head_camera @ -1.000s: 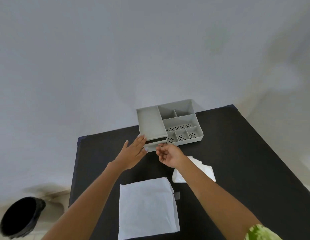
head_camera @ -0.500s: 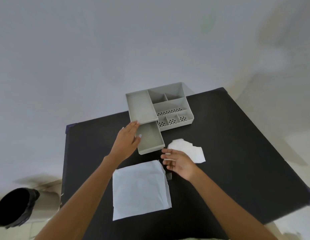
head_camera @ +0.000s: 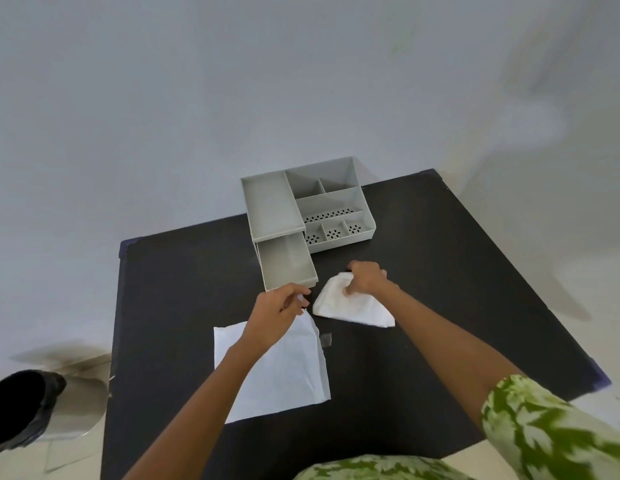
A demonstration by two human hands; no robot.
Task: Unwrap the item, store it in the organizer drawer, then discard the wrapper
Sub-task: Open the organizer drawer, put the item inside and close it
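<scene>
The grey organizer (head_camera: pixel 336 202) stands at the far middle of the black table (head_camera: pixel 440 289). Its drawer (head_camera: pixel 287 263) is pulled out toward me and looks empty. My right hand (head_camera: pixel 365 277) grips the far edge of a folded white cloth-like item (head_camera: pixel 353 308) lying just right of the drawer. A flat white sheet (head_camera: pixel 277 372) lies nearer to me. Above its far right corner my left hand (head_camera: pixel 277 311) hovers with loosely curled fingers and nothing in it.
A small grey scrap (head_camera: pixel 325 339) lies on the table between the sheet and the white item. A black bin (head_camera: pixel 17 410) stands on the floor at the lower left, beyond the table's left edge.
The drawer has been pulled out. My left hand left the organizer and came back over the sheet. My right hand moved right and closed on the white item.
</scene>
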